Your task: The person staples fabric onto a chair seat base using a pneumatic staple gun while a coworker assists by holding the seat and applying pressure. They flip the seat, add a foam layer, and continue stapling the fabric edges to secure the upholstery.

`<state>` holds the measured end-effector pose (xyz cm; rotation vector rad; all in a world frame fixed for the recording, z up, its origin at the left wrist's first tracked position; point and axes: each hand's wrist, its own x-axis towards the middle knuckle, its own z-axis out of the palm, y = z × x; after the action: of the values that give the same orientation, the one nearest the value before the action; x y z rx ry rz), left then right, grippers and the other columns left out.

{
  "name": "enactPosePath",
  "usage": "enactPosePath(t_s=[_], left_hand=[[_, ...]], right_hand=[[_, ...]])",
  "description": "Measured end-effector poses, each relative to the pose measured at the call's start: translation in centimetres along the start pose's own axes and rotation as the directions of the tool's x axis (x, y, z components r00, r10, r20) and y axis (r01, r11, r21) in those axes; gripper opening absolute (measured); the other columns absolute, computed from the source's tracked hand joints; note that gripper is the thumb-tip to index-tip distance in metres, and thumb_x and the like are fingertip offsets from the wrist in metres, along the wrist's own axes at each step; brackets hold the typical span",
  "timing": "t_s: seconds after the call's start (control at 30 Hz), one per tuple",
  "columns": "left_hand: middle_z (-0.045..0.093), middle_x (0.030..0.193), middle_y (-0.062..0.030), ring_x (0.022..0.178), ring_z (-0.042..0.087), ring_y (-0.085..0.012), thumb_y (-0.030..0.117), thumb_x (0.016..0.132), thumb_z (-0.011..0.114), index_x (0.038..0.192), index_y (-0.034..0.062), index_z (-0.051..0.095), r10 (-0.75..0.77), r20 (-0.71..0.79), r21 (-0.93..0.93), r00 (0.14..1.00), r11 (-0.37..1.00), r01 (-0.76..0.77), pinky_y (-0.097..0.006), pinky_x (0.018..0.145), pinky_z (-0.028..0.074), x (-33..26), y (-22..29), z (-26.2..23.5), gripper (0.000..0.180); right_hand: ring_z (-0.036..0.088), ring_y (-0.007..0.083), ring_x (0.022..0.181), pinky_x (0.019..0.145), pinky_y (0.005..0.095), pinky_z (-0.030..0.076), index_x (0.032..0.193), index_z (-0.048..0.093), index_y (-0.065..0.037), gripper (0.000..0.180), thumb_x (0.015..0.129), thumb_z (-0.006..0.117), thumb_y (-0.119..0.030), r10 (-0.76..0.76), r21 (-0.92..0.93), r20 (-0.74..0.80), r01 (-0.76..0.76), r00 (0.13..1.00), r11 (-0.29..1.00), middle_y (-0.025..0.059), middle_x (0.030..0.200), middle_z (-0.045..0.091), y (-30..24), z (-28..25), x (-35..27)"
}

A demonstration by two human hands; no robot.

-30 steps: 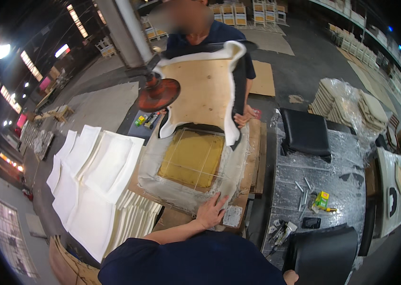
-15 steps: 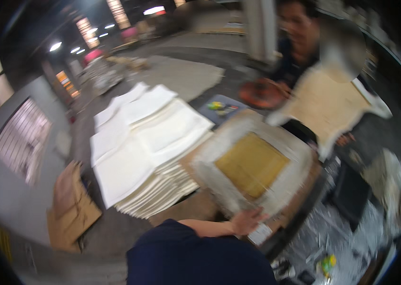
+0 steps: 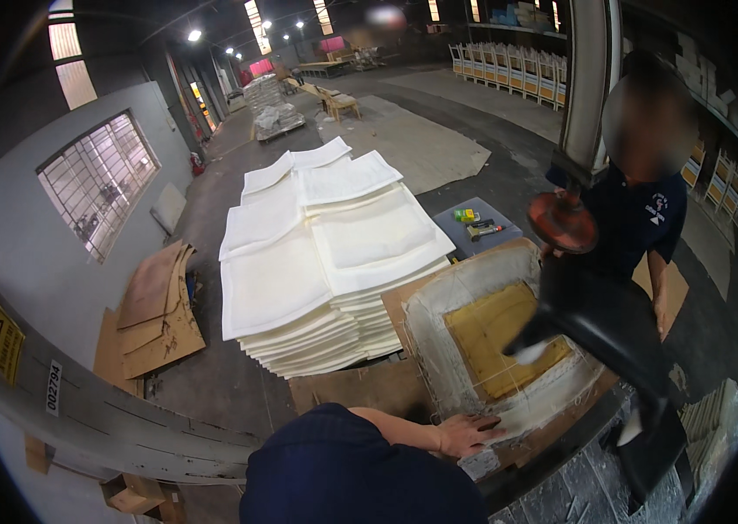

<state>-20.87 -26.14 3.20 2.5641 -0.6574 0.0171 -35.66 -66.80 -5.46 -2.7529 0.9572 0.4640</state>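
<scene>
My left hand (image 3: 467,435) lies with its fingers stretched out on the near edge of a padded work board (image 3: 522,416). That board is wrapped in whitish film and has a yellow square (image 3: 496,336) in its middle. My right hand is not in view. Across the board, a co-worker (image 3: 640,201) in a dark shirt handles a black, upholstered-looking panel (image 3: 605,306) with pointed corners. One pale-tipped corner hangs over the yellow square. The co-worker's hand (image 3: 660,310) is at the panel's far right side.
A tall stack of white padded sheets (image 3: 277,279) stands left of the board. Behind the board, a grey surface (image 3: 452,223) carries small tools. A red disc (image 3: 561,223) is by a metal post (image 3: 589,87). Flattened cardboard (image 3: 159,297) leans at left; plastic film (image 3: 561,493) covers the near right.
The view has swung right and up. The co-worker's panel showed a beige face; now it shows black and reaches over the board. My left hand stays on the board's edge.
</scene>
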Motion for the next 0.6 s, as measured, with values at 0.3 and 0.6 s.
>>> enactPosePath(t_s=[0.3,0.6], left_hand=[[0.047,0.168,-0.0188,0.141,0.061,-0.042,0.042,0.111,0.059,0.173,0.0324,0.036,-0.117,0.219,-0.007,0.969,0.993,0.121,-0.051,0.111,0.057,0.4,-0.1,-0.7,0.067],[0.046,0.163,-0.0201,0.139,0.062,-0.0407,0.036,0.112,0.06,0.173,0.03,0.035,-0.06,0.173,0.02,0.983,0.998,0.057,-0.051,0.111,0.056,0.9,-0.9,0.0,0.066]], right_hand=[[0.08,0.0381,0.094,0.082,0.0508,0.063,0.098,0.083,-0.007,0.025,0.1,0.069,-0.027,0.103,0.015,-0.004,-0.103,0.995,0.995,0.02,0.1,0.083,3.4,0.8,-2.2],[0.08,0.0395,0.093,0.082,0.0519,0.062,0.096,0.083,-0.006,0.026,0.098,0.072,-0.029,0.308,0.099,-0.03,-0.303,0.951,0.948,0.0212,0.098,0.082,8.6,3.9,-9.8]])
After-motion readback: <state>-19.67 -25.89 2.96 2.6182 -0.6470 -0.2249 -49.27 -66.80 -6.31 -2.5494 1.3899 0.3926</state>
